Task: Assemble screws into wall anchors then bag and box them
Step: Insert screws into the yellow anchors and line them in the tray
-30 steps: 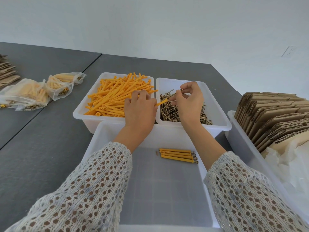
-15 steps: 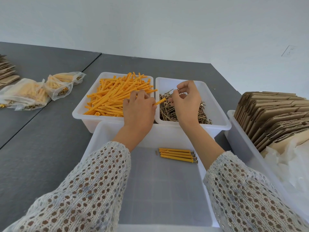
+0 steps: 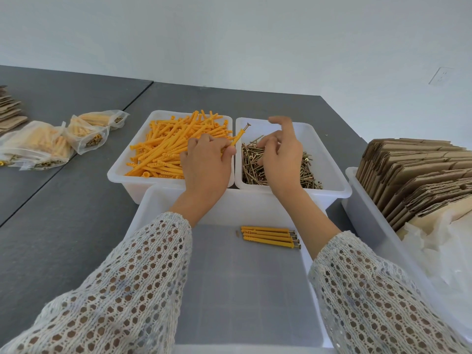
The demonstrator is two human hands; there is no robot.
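Since earlier frame, right hand (image 3: 279,155) lifted off anchor (image 3: 236,139), fingers now loosely spread, nothing held. Anchor pinched by left hand (image 3: 205,162), screw (image 3: 245,127) seated, long axis tilted toward screw bin (image 3: 329,159). Finished four (image 3: 269,236) nearer right hand, in tray (image 3: 143,218).

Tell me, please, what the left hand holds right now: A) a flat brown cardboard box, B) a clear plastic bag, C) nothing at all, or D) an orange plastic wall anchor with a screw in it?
D: the left hand pinches an orange plastic wall anchor whose screw head sticks out above the bins.
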